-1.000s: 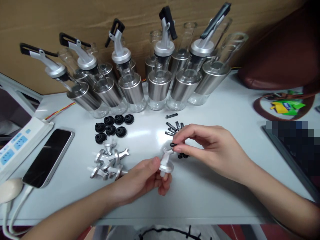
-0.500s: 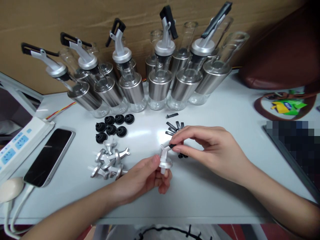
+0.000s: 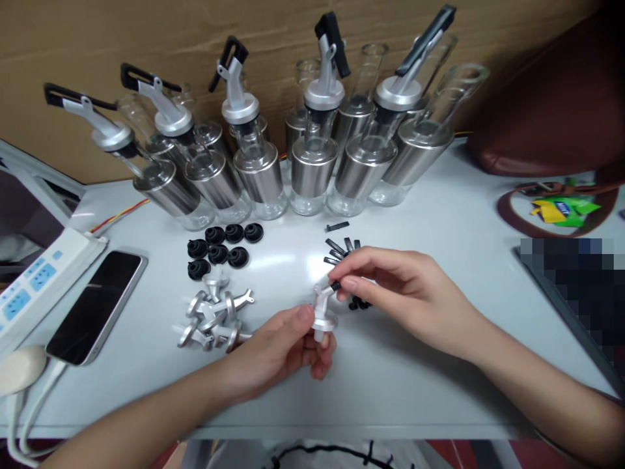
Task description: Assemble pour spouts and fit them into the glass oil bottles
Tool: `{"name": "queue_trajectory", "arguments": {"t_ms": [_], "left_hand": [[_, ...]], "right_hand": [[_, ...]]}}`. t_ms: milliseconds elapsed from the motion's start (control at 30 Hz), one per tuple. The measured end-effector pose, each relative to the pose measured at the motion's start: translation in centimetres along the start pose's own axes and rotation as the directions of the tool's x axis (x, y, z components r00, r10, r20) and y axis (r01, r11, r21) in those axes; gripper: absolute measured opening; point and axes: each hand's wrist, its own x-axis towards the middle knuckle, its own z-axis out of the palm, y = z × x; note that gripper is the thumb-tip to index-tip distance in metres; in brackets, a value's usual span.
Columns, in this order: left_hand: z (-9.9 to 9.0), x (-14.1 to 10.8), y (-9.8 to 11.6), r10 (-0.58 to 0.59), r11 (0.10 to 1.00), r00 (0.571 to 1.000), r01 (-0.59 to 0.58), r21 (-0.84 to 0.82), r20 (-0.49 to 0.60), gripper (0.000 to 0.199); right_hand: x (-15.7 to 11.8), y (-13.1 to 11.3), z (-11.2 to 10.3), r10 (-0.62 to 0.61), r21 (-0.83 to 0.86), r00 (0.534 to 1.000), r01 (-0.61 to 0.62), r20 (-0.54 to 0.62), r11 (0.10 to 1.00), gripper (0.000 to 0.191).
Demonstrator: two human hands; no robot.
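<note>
Between the thumb and fingers of my left hand (image 3: 293, 339) is a silver bottle pourer (image 3: 323, 320), held roughly upright above the table. My right hand (image 3: 400, 293) pinches a small black plastic part (image 3: 334, 286) at the tip of the pourer's spout; whether it is seated there I cannot tell. Under and behind my right hand lie several black lever pieces (image 3: 336, 247), partly hidden by it. A pile of silver pourers (image 3: 215, 316) rests left of my left hand, and several black ribbed stoppers (image 3: 217, 254) lie just behind that pile.
Glass bottles with steel bands (image 3: 263, 176) stand in rows at the back, several topped with pourers. To the left lie a phone (image 3: 97, 306) and a power strip (image 3: 34, 280). A brown bag (image 3: 537, 111), candy wrappers (image 3: 561, 210) and a dark flat object (image 3: 571, 312) are on the right.
My right thumb and fingers have shifted slightly on the black part at the spout tip. My left hand keeps the pourer in nearly the same place.
</note>
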Motion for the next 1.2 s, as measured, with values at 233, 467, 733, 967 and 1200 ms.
{"name": "queue_trajectory", "arguments": {"t_ms": [233, 467, 733, 967, 1200], "left_hand": [[0.1, 0.0, 0.0, 0.002, 0.999, 0.999, -0.003, 0.042, 0.034, 0.055], [0.0, -0.2, 0.2, -0.018, 0.989, 0.999, 0.012, 0.149, 0.04, 0.061], [-0.1, -0.2, 0.0, -0.045, 0.989, 0.999, 0.042, 0.14, 0.022, 0.064], [0.0, -0.3, 0.1, -0.039, 0.994, 0.999, 0.038, 0.106, 0.008, 0.061], [0.1, -1.4, 2.3, -0.07, 0.986, 0.993, 0.054, 0.157, 0.096, 0.056]], "right_hand": [[0.1, 0.6, -0.3, 0.114, 0.3, 0.898, -0.258, 0.425, 0.918, 0.04], [0.3, 0.5, -0.4, 0.123, 0.453, 0.833, -0.41, 0.539, 0.792, 0.023], [0.3, 0.7, 0.2, 0.163, 0.566, 0.835, -0.487, 0.526, 0.665, 0.028], [0.0, 0.5, 0.4, 0.136, 0.586, 0.847, -0.462, 0.513, 0.666, 0.032], [0.2, 0.0, 0.1, 0.184, 0.699, 0.896, -0.432, 0.403, 0.57, 0.015]]}}
